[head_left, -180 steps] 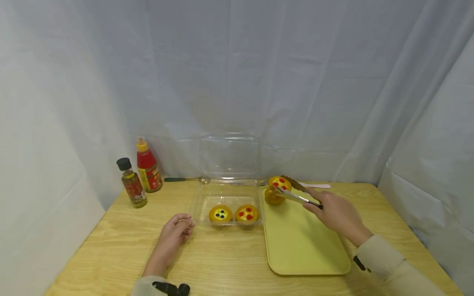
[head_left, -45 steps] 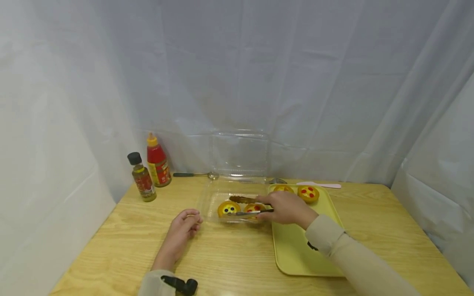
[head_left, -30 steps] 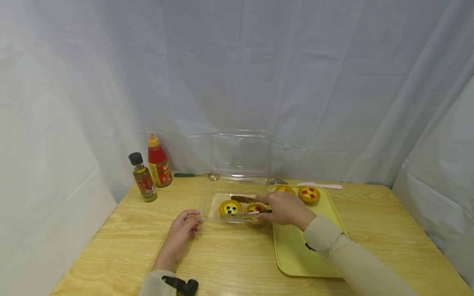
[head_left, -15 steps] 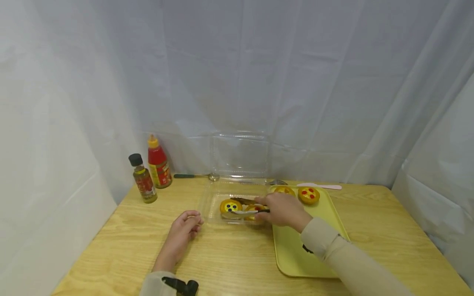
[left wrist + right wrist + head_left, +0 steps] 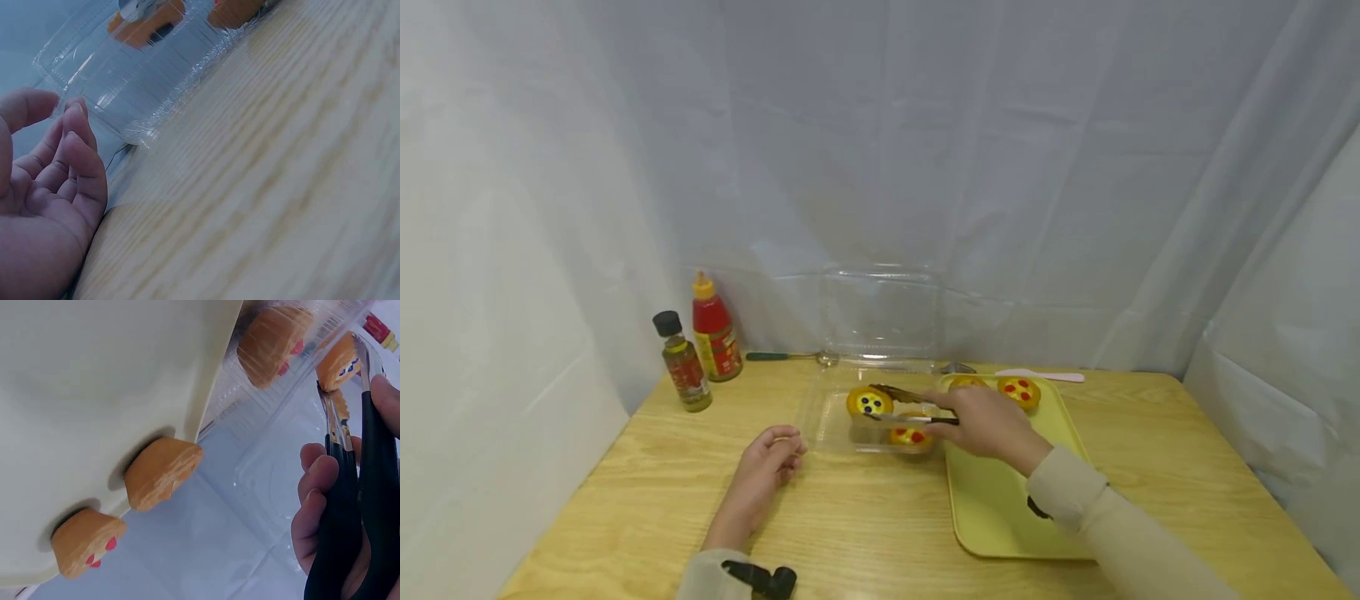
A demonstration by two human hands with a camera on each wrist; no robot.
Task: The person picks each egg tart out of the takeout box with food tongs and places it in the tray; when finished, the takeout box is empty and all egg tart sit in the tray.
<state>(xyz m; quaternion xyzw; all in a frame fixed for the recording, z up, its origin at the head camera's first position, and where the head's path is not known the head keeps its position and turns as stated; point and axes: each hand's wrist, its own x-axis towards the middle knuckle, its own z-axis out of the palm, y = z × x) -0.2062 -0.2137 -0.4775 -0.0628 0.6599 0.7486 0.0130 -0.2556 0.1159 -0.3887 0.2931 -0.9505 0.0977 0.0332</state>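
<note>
My right hand (image 5: 996, 421) grips black-handled metal tongs (image 5: 342, 506), their tips round the sides of a tart with dark blue dots (image 5: 870, 403). That tart is raised over the clear plastic clamshell container (image 5: 831, 437), whose lid stands open at the back. A red-dotted tart (image 5: 910, 437) sits inside, partly behind the tongs in the head view. With thumb and fingertips my left hand (image 5: 53, 181) pinches the container's near left rim. On the yellow tray (image 5: 1007, 508) are another red-dotted tart (image 5: 1018, 392) and a yellow-topped tart (image 5: 967, 382), partly hidden by my right hand.
A red sauce bottle (image 5: 715, 333) and a black-capped bottle (image 5: 685, 367) stand at the left. Along the back lie a green-handled spoon (image 5: 775, 357), a metal utensil (image 5: 957, 368) and a pale pink knife (image 5: 1052, 377). White curtains (image 5: 880, 167) enclose the wooden table (image 5: 850, 533).
The red-dotted tart once in the tongs now rests on the tray. My right hand has moved left to the container, closed the tongs on the blue-dotted tart and raised it.
</note>
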